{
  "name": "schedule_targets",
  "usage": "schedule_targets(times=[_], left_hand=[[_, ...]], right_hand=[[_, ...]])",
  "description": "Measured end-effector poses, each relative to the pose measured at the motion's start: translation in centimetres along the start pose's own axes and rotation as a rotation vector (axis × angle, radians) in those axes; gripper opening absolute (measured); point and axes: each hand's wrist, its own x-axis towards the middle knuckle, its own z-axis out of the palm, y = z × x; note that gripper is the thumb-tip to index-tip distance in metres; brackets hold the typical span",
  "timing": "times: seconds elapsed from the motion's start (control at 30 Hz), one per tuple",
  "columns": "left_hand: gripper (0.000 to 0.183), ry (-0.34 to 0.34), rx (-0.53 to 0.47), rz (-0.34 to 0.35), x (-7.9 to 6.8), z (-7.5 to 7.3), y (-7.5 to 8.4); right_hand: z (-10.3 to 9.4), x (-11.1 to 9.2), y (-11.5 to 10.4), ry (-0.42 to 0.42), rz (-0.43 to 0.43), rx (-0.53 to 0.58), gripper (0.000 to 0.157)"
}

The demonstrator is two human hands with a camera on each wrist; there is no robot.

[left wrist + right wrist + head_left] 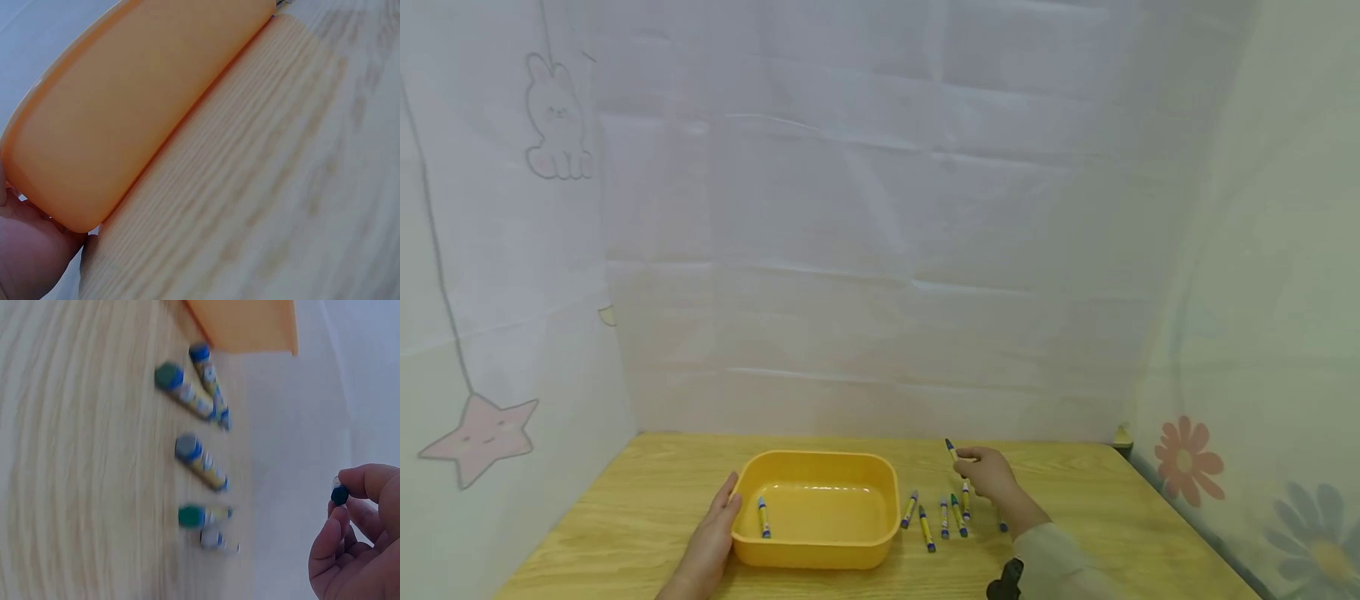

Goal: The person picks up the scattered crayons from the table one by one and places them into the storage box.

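My left hand [706, 540] rests against the left side of a yellow plastic basin [820, 556], fingers extended along its outer wall. In the left wrist view this hand [37, 250] touches the basin's corner. One light-blue-tipped crayon [763, 518] lies inside the basin, near its left wall. Raised above the table, right of the basin, my right hand [988, 475] pinches a dark-tipped crayon [951, 448] between thumb and fingers. Its dark teal end [339, 495] shows in the right wrist view. Several crayons lie below that hand, including a green one [958, 517] and a dark-green one [184, 391].
The wooden table [625, 508] meets a pale cloth backdrop [880, 333] at its far edge. Another crayon [1002, 525] lies partly hidden by the right forearm. A small dark object [1004, 581] sits by the right sleeve.
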Motion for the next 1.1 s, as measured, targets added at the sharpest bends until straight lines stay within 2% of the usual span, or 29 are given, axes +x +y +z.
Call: schedule_targets(times=[0.43,0.73,1.1], left_hand=[[0.065,0.017,-0.002,0.005,0.0,0.0,-0.1],[0.064,0.026,-0.016,0.016,-0.1,0.0,-0.1],[0.064,0.029,-0.033,0.020,-0.3,0.0,0.0]], right_hand=[[5.1,-0.3,-5.1,-0.089,-0.087,0.083,0.037],[8.5,-0.7,-7.4,-0.178,-0.125,0.077,0.038],[13.2,-2.3,-10.1,-0.268,-0.149,0.126,0.029]])
